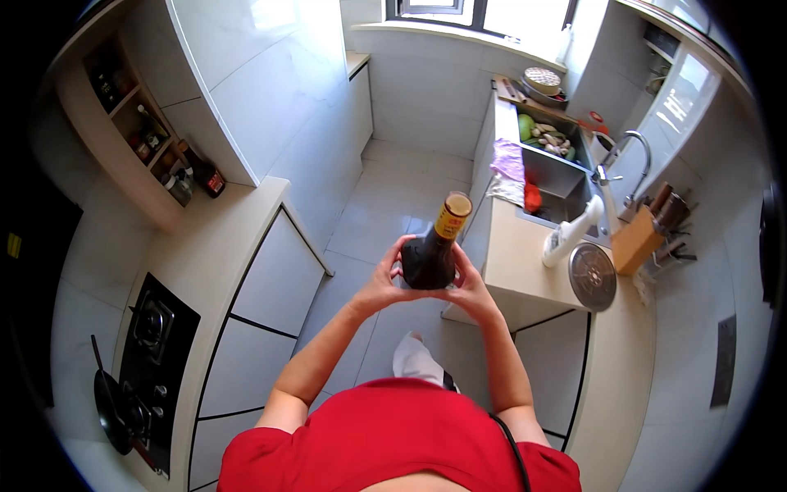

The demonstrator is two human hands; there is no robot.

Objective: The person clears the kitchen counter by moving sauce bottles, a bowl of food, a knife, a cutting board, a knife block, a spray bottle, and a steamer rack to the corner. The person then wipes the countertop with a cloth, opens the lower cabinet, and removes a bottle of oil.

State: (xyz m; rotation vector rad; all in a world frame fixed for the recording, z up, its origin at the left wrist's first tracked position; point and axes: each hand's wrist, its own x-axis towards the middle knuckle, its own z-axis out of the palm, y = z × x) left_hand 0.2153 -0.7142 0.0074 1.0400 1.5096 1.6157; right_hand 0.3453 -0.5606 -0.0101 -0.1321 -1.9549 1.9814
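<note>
Between both hands, in front of my body, I hold a dark glass sauce bottle (429,261) with a yellow band and cap at its neck. It tilts a little to the right. My left hand (385,279) is wrapped round its left side, and my right hand (467,287) grips the lower right side. The bottle is over the floor, apart from both counters. The side of the bottle toward the window is hidden.
At left, a gas stove (156,361) carries a black pan (115,414); a dark bottle (205,176) stands on that counter. The right counter has a sink (561,197) with vegetables, a white spray bottle (571,234), a round metal lid (593,276) and a knife block (643,240).
</note>
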